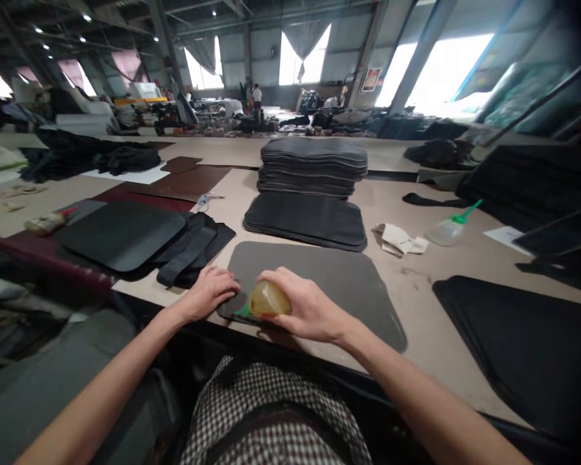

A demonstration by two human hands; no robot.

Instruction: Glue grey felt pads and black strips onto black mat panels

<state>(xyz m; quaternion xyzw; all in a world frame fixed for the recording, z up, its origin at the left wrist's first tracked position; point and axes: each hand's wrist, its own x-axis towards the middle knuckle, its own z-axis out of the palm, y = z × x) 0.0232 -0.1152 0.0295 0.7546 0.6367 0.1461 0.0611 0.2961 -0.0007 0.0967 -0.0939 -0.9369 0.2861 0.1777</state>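
Observation:
My right hand (303, 303) is wrapped round a squeeze bottle (270, 299) of yellowish liquid. The bottle is tilted over, its green nozzle pointing down at the near left edge of a dark grey panel (319, 274) with rounded corners. Across from it, my left hand (214, 289) rests on the panel's left edge, fingers stretched out and a little bent, holding nothing. Just beyond the panel lies a low pile of black panels (306, 221), with a taller stack of panels (314, 165) behind it.
Left of my hands lie a black panel (126, 236) and folded black straps (193, 248). A crumpled cloth (397, 240) and another green-nozzled bottle (446, 231) stand at the right. More black panels (523, 342) lie at the near right. A person (257, 97) is far back.

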